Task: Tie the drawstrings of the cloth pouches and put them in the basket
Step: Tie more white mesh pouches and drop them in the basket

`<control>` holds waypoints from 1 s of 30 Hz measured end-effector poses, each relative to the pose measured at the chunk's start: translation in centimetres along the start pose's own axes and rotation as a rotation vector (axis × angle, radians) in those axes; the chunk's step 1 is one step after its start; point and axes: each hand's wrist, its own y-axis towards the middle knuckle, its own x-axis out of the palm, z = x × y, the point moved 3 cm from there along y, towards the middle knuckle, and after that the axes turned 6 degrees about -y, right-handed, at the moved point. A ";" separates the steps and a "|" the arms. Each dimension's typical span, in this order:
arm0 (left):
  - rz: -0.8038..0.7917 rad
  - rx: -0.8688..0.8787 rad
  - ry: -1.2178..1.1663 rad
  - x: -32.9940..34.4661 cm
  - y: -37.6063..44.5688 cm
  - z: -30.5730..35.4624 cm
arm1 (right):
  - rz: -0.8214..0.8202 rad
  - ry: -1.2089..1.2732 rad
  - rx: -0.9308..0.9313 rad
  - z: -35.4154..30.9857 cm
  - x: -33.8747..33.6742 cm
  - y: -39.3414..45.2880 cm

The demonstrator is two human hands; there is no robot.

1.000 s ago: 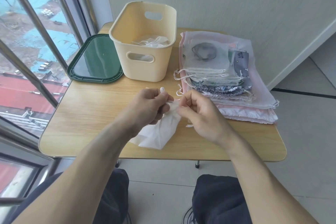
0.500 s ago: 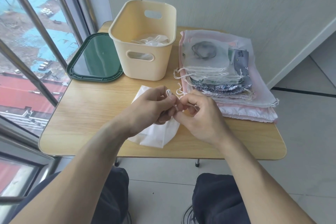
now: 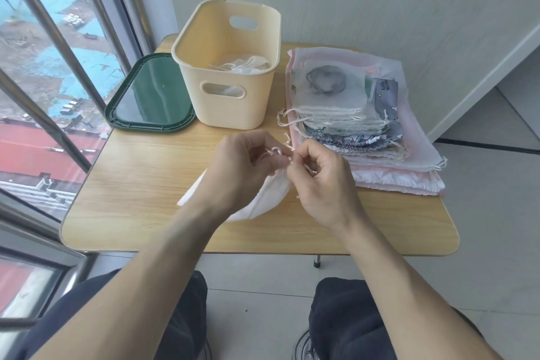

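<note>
Both hands meet over the middle of the wooden bench point(image 3: 140, 184), working a white cloth pouch point(image 3: 268, 199) that hangs from their fingers and rests on the bench top beneath them. The left hand point(image 3: 242, 166) has its fingers curled, pinching the pouch's white drawstring point(image 3: 276, 151), which forms a small loop just above the thumb. The right hand point(image 3: 318, 175), touching the left at the fingertips, pinches the same drawstring with curled fingers. Behind them stands a cream plastic basket point(image 3: 233, 102) holding at least one white pouch already. A dark green lid point(image 3: 152, 96) lies flat just beside it on the left. To the right sits a stack of flat cloth pouches point(image 3: 365, 131), white, grey-patterned and pink.
</note>
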 end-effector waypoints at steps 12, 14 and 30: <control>0.020 0.041 0.087 -0.3 -0.2 0.5 | -0.098 0.116 0.150 1.1 0.2 0.2; -0.008 -0.018 0.014 -0.4 -0.1 0.3 | -0.104 0.116 0.189 1.4 0.1 0.2; 0.039 -0.470 -0.375 -0.3 -0.1 -2.7 | 0.042 -0.263 -0.243 0.2 -0.8 -0.4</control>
